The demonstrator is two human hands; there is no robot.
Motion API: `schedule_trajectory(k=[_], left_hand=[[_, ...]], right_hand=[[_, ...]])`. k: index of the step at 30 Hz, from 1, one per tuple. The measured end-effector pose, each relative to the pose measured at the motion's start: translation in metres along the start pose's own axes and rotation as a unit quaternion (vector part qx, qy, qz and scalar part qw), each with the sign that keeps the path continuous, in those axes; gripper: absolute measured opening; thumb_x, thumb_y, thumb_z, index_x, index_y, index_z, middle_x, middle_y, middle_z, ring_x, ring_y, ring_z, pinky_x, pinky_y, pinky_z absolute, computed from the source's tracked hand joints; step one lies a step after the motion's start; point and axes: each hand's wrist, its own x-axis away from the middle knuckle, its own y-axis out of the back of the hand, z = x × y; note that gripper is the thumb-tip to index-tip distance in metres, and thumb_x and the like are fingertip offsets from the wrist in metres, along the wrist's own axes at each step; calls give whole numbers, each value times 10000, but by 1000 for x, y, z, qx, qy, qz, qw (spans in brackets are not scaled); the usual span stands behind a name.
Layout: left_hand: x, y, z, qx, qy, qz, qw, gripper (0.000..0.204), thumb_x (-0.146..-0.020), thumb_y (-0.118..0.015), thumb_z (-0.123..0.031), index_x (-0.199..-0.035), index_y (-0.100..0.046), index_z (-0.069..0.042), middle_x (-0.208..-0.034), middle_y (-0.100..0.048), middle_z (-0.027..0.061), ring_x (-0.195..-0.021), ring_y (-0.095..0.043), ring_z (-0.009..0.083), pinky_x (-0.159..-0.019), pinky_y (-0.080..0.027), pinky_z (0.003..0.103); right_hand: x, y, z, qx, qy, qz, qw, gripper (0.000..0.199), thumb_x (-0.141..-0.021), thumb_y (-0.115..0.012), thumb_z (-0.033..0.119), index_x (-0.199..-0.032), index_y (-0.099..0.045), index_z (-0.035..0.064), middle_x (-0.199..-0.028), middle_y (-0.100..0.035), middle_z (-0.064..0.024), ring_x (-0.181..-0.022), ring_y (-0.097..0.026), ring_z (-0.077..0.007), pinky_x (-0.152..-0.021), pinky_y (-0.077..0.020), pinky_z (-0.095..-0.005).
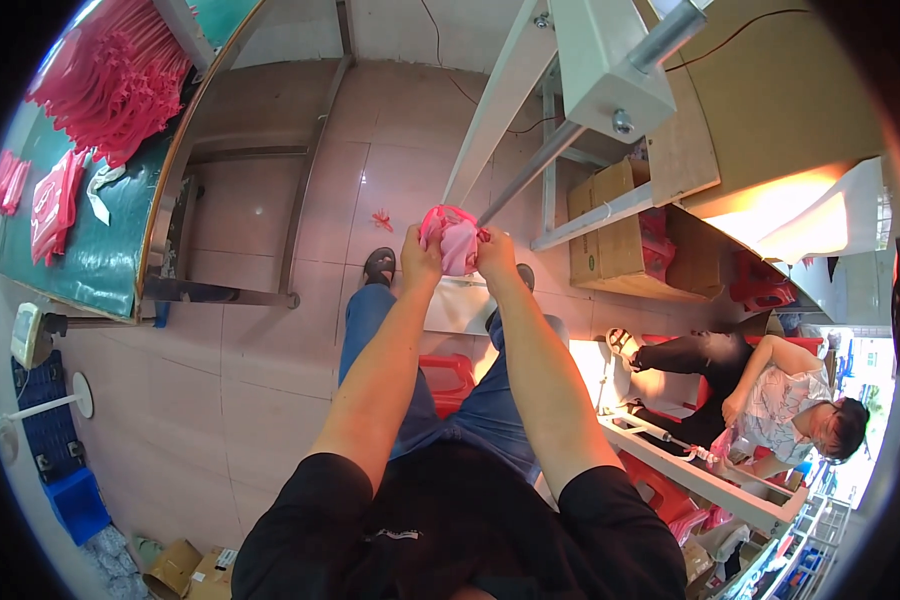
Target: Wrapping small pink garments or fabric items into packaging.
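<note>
Both arms reach forward, and between my hands is a soft pink bag-like piece [460, 246], its brighter pink rim forming a loop at the top. My left hand [423, 260] grips its left edge with the fingers closed. On the right edge my right hand [495, 253] is closed too, thumb against the material. A grey metal rod [535, 172] slants down from a white machine head [615, 75], its lower end right beside the piece and my right hand. Whether the rod's tip touches or enters the piece, I cannot tell.
A green-topped table [110, 235] at left bears piled pink pieces [120, 85]. Cardboard boxes [610, 255] stand beneath the right-hand bench. A red stool [447, 380] is under me. At right a co-worker [785, 400] sits by a white frame [690, 480]. A pink scrap [381, 219] lies on the floor.
</note>
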Motion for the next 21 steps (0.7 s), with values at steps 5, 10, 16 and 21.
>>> schedule_trajectory(k=[5, 10, 16, 21], left_hand=[[-5, 1, 11, -33, -5, -13, 999, 234, -956, -638, -233, -1063, -585, -32, -874, -673, 176, -772, -658, 269, -704, -507, 368], [-7, -12, 19, -70, -29, -28, 997, 243, -969, -613, -255, -1074, -579, -38, -901, -671, 201, -821, -667, 334, -727, -508, 398], [-7, -10, 19, -77, -16, -28, 997, 256, -971, -607, -266, -1090, -581, -41, -915, -666, 214, -845, -666, 361, -740, -508, 408], [2, -11, -14, -78, 24, -30, 996, 286, -969, -614, -294, -1109, -592, -44, -884, -663, 177, -786, -655, 261, -716, -506, 381]], right_hand=[[-5, -10, -14, 19, 7, -4, 1000, 174, -906, -676, 139, -906, -630, -29, -745, -635, -73, -635, -581, -133, -554, -449, -309], [-41, -4, -68, 63, 56, -7, 996, 215, -908, -671, 193, -934, -643, -19, -733, -643, -102, -635, -596, -170, -582, -465, -336], [-34, -10, -59, 69, 54, 7, 996, 207, -900, -631, 193, -946, -658, -7, -777, -672, -116, -687, -634, -194, -630, -483, -354], [-19, 1, -25, 79, -4, 35, 996, 155, -886, -591, 132, -917, -661, -3, -753, -648, -82, -652, -620, -151, -537, -469, -324]])
